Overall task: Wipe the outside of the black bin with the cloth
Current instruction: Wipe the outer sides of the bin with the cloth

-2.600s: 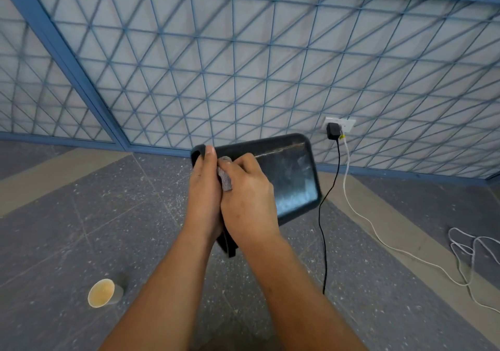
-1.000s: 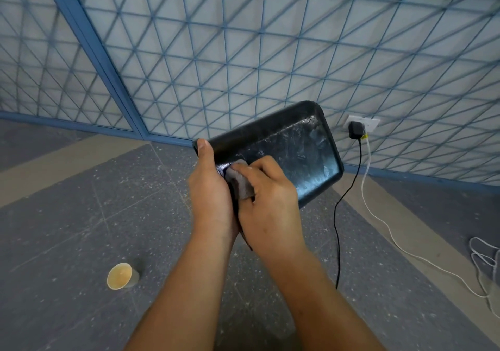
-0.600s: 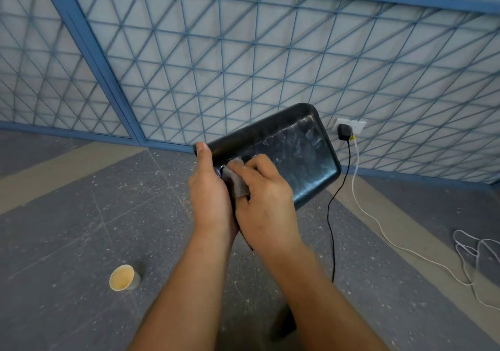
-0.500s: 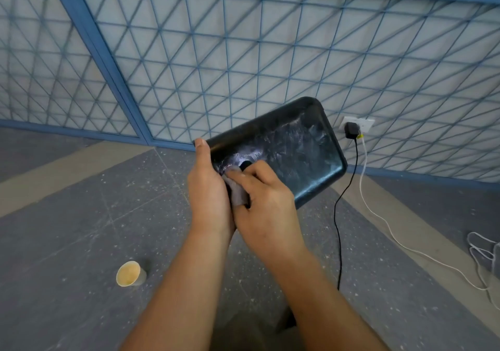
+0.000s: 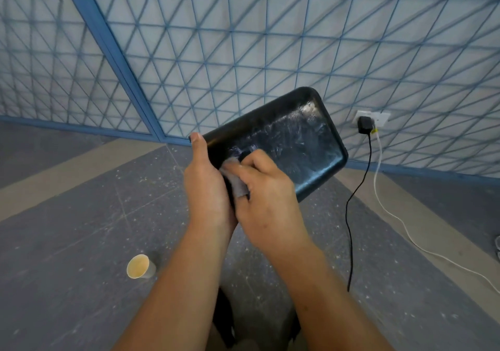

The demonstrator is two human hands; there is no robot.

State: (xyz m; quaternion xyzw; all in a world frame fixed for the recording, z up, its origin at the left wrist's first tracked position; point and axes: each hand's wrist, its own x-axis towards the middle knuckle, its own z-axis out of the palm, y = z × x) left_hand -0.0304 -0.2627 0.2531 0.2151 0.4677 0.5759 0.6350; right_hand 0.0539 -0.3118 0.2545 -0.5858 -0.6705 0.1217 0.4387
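in the air above the grey floor (image 5: 81,215), our left hand (image 5: 208,188) grips the near edge of the black bin (image 5: 292,145), and our right hand (image 5: 267,196) curls round the small grey cloth (image 5: 235,180) and presses it on the bin's flat side. we think it is best to hold the bin tight and rub in long strokes out to the far corner. the bin is shiny black with round corners and cloudy white smears all over.

Cup: paper cup (image 5: 140,267) on the speckled floor (image 5: 67,215) (opening tilted toward the camera)
Socket: wall socket (image 5: 374,117), black charger (image 5: 364,129) plugged in
Cables: black cable (image 5: 351,215), white cable (image 5: 392,215) trailing across the floor
Wall: blue lattice panel (image 5: 243,39)
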